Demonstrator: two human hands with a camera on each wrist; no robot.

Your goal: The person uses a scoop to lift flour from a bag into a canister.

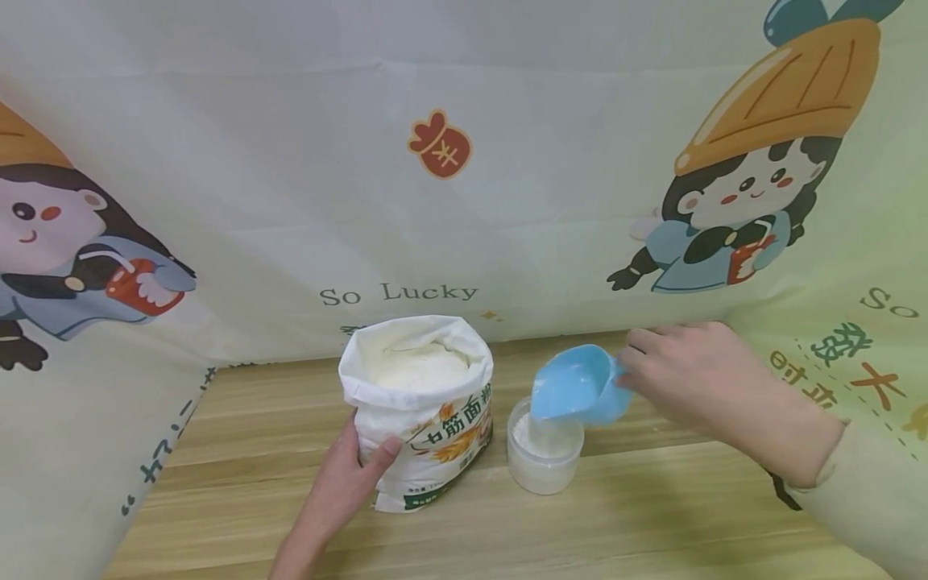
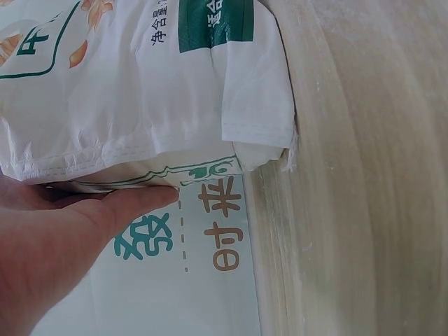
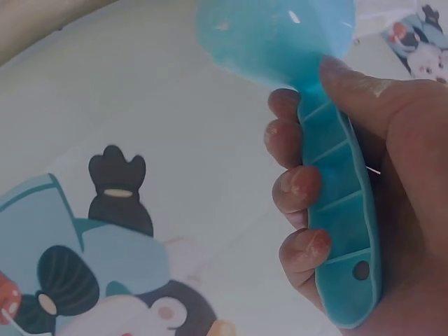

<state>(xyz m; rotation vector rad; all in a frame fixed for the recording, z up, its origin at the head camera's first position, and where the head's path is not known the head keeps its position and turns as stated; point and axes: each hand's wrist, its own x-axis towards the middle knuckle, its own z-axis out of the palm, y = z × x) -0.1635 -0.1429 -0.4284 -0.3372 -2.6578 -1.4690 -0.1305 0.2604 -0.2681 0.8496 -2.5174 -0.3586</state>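
My right hand (image 1: 677, 366) grips the ribbed handle (image 3: 343, 203) of a blue plastic scoop (image 1: 573, 383), fingers curled round it and thumb near the bowl. The scoop is tipped over a small clear round jar (image 1: 544, 475), with white flour (image 1: 540, 435) falling from its lip into the jar. My left hand (image 1: 348, 475) holds the left side of an open white flour bag (image 1: 391, 419), thumb on its front and the other fingers mostly hidden behind. The bag stands upright with its top rolled outward, and flour (image 1: 428, 366) shows inside. White dust marks the right fingertips.
The bag and jar stand side by side on a wood-grain table (image 1: 261, 435). A pale cloth (image 1: 290, 161) printed with cartoon figures and lettering hangs behind and along both sides, close behind the bag.
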